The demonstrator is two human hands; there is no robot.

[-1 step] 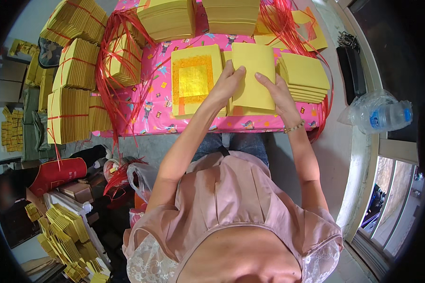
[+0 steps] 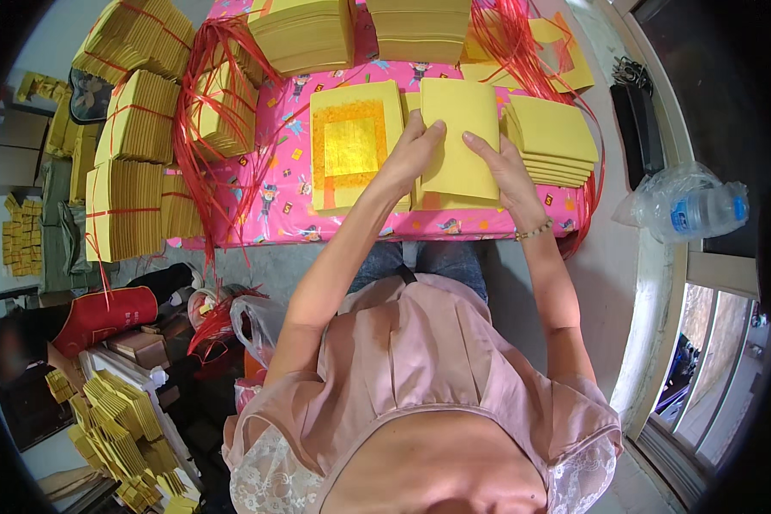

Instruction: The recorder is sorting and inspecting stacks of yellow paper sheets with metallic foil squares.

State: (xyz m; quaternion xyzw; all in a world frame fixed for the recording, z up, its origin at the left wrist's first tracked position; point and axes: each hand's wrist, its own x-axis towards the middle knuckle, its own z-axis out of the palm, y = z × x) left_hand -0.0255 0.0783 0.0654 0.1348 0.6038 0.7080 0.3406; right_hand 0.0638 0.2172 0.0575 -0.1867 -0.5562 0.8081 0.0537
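Yellow paper (image 2: 460, 163), pinched at both sides.
My left hand (image 2: 411, 156) and right hand (image 2: 514, 176) squeeze it; it looks light and bendy, best held there.

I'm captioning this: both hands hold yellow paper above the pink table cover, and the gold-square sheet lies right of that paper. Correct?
Only the side is wrong: the head view shows the gold-square sheet left of the yellow paper. The left hand and the right hand do hold that paper above the pink table cover.
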